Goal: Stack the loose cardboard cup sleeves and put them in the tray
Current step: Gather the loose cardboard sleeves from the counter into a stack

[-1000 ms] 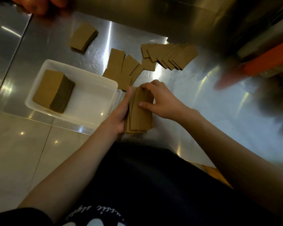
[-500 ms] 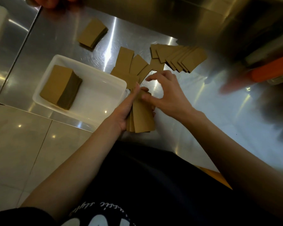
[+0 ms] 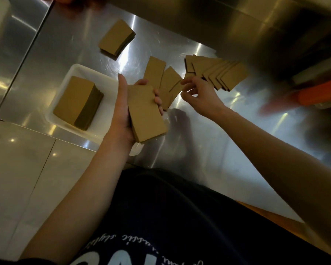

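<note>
My left hand (image 3: 122, 113) grips a squared stack of brown cardboard sleeves (image 3: 147, 115), lifted above the counter beside the white tray (image 3: 65, 77). A tall stack of sleeves (image 3: 75, 102) stands inside that tray. My right hand (image 3: 201, 94) hovers with fingers apart and nothing in it, between a few loose sleeves (image 3: 164, 81) and a fanned row of sleeves (image 3: 218, 73). Another small pile of sleeves (image 3: 117, 39) lies at the back of the counter.
The steel counter (image 3: 208, 131) has its left edge close to the tray, with pale floor tiles (image 3: 17, 169) below. Blurred orange and dark items (image 3: 317, 92) sit at the right. Another person's fingers (image 3: 65, 0) show at the top left.
My left hand has lifted the gathered stack off the counter and now holds it alone. My right hand let go of it and moved right toward the loose sleeves.
</note>
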Motion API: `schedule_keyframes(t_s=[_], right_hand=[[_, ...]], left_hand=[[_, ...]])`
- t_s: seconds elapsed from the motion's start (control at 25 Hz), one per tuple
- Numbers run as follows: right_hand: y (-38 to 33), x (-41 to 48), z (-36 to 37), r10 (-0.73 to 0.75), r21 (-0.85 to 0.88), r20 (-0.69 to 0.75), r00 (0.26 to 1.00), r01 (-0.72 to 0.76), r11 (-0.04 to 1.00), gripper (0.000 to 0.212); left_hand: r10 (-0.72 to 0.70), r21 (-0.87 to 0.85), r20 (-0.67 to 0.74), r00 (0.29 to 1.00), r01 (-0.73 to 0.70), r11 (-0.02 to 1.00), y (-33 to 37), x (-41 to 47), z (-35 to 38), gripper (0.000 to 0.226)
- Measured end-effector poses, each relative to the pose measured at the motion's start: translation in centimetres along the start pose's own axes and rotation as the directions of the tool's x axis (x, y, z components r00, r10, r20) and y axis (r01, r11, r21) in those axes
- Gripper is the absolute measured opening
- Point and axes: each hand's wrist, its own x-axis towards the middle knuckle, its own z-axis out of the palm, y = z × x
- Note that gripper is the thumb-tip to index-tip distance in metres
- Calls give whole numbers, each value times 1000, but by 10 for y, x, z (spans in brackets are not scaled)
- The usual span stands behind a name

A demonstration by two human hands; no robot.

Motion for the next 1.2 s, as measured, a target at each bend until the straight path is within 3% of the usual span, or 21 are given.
schedule_keyframes(t_s=[0.12,0.24,0.44,0.64,0.72,0.84,0.92,1.08,1.2], right_hand=[[-13,27,12,21,-101,104,994,-11,995,38],[-25,56,25,-10,-333,229,973,88,939,49],[-45,104,49,-15,-664,444,896,340,666,64],[-48,123,73,-123,-707,570,812,562,429,55],[-45,122,74,-177,-707,574,800,593,386,52],[-39,121,71,-216,-652,567,795,593,472,55],[-35,122,66,-196,-598,551,811,548,585,46],[-31,123,42,85,-399,506,858,146,905,39],[-33,135,17,199,-227,333,922,-126,966,48]], left_hand=[[43,-64,-44,998,-45,997,18,0,-11,53],[65,-84,-76,995,-72,994,33,2,-21,53],[54,-104,-67,996,-61,993,58,12,-30,52],[35,-62,-76,997,-40,997,83,25,-34,58],[-2,-60,-82,997,-3,998,89,31,-35,60],[-55,-75,-37,998,52,996,96,36,-37,63],[-81,-76,-23,996,79,994,100,40,-37,63],[-114,-15,-41,993,114,993,103,46,-35,57],[-126,27,-49,991,127,992,103,49,-36,55]])
